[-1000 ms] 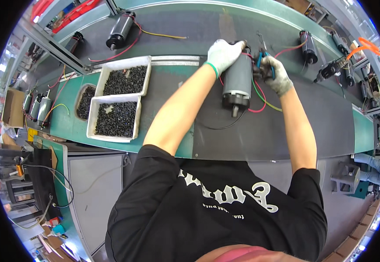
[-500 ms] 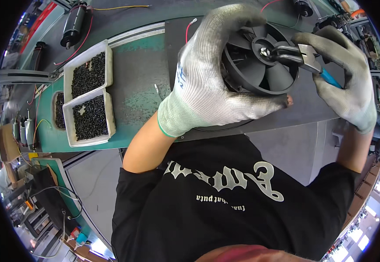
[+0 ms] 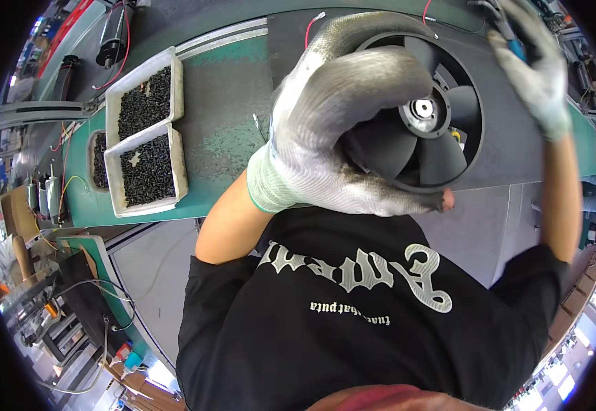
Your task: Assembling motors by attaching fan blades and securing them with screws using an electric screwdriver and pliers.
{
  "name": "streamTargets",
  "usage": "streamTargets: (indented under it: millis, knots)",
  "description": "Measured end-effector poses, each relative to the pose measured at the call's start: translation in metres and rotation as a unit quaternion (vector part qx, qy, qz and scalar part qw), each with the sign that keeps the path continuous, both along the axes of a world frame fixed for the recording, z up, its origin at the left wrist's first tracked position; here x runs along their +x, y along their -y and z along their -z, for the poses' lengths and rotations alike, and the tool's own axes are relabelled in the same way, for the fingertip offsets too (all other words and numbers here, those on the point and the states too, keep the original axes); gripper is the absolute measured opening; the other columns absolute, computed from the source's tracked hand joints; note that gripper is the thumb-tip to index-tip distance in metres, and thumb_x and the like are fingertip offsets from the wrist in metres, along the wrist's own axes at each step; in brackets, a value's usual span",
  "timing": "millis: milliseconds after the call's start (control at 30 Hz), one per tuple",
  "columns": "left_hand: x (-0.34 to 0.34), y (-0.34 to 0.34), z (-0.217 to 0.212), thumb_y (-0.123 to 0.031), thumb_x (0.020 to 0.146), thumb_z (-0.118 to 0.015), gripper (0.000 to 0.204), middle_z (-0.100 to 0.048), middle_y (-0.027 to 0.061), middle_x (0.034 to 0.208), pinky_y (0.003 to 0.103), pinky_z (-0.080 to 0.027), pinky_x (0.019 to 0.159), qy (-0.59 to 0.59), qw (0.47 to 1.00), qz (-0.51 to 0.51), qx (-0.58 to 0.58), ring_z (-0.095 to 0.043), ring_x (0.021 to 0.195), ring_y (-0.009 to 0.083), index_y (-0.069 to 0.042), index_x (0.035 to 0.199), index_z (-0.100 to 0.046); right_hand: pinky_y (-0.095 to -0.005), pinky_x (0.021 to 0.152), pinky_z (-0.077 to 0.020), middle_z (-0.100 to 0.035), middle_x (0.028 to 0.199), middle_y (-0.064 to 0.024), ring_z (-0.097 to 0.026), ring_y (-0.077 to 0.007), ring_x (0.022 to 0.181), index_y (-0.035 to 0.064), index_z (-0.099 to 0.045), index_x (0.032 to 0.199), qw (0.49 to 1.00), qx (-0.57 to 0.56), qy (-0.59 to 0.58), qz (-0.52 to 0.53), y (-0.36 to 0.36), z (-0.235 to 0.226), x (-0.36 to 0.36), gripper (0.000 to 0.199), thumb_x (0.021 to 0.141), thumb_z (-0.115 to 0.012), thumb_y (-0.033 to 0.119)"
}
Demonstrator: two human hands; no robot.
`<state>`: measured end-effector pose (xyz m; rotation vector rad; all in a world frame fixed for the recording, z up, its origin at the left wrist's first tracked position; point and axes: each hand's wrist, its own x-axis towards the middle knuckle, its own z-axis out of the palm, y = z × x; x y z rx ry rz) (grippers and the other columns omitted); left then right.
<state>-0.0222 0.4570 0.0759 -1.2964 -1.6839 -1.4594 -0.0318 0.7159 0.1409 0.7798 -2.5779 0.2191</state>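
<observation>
A black axial fan [image 3: 440, 163] with a round shroud is gripped in my gloved left hand [image 3: 335, 120], tilted up above the front of the bench. The thumb runs along its lower rim and the fingers lie across its upper left side, hiding some blades. A pale metal piece with a hole shows in the centre of the hub [image 3: 422, 109]. At the upper right, away from the fan, my gloved right hand [image 3: 541, 79] is closed around blue-handled pliers [image 3: 515, 48]. This hand is smeared by motion, and the jaws are partly out of the picture.
Two white bins [image 3: 180, 168] of small black parts stand on the left of the green bench [image 3: 226, 72]. Beside them sits a shallower container [image 3: 99, 161]. Dark cylindrical motors [image 3: 114, 41] with wires lie at the far left. Loose wires [image 3: 311, 26] cross the black mat.
My right hand has carried the pliers off the fan hub, up and to the right. The fan has turned slightly in my left hand, and a left finger now reaches across its front.
</observation>
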Motion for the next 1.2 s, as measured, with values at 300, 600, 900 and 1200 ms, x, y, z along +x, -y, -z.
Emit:
streamTargets:
  millis: [300,600,900,1200]
  knots:
    - [-0.026,0.007,0.001,-0.04,0.05,-0.094,0.075,-0.063,0.0142,0.081,0.033,-0.054,0.069,-0.065,0.993,0.096,0.036,-0.066,0.083,0.0292,0.003,0.099,-0.057,-0.0437,0.104,-0.0388,-0.052,0.13,-0.0207,-0.047,-0.0369,0.124,0.0075,-0.058,0.127,0.958,-0.106,-0.001,0.267,-0.072,0.155,0.004,0.052,0.082,-0.069,0.031]
    - [0.006,-0.029,-0.007,-0.052,0.081,-0.065,0.093,-0.038,0.03,0.139,0.053,-0.031,0.106,0.17,0.938,-0.21,-0.215,-0.038,0.127,0.0479,0.003,0.145,-0.024,-0.0409,0.102,-0.043,-0.055,0.127,-0.0167,-0.053,-0.0296,0.118,-0.0022,-0.047,0.13,0.543,-0.775,0.323,-0.006,0.041,0.21,0.034,0.071,0.079,-0.068,0.042]
    - [0.069,0.023,0.075,-0.035,0.09,-0.056,0.051,-0.06,0.0265,0.11,0.043,-0.049,0.09,0.328,0.917,-0.011,-0.226,-0.06,0.103,0.0406,0.005,0.12,-0.05,-0.0318,0.067,-0.0547,-0.065,0.093,-0.0073,-0.065,-0.0199,0.076,0.0081,-0.058,0.115,0.726,-0.441,0.519,0.097,0.052,0.134,-0.292,0.037,0.094,-0.055,0.038]
    - [0.225,0.256,0.081,-0.046,0.094,-0.056,0.041,-0.061,0.0066,0.074,0.038,-0.048,0.065,0.483,0.726,-0.335,0.357,-0.058,0.063,0.0152,-0.005,0.091,-0.055,-0.0372,0.096,-0.0454,-0.056,0.13,-0.0228,-0.056,-0.0326,0.117,0.0018,-0.053,0.132,0.976,-0.191,-0.1,0.012,0.145,0.077,-0.283,0.054,0.088,-0.054,0.032]
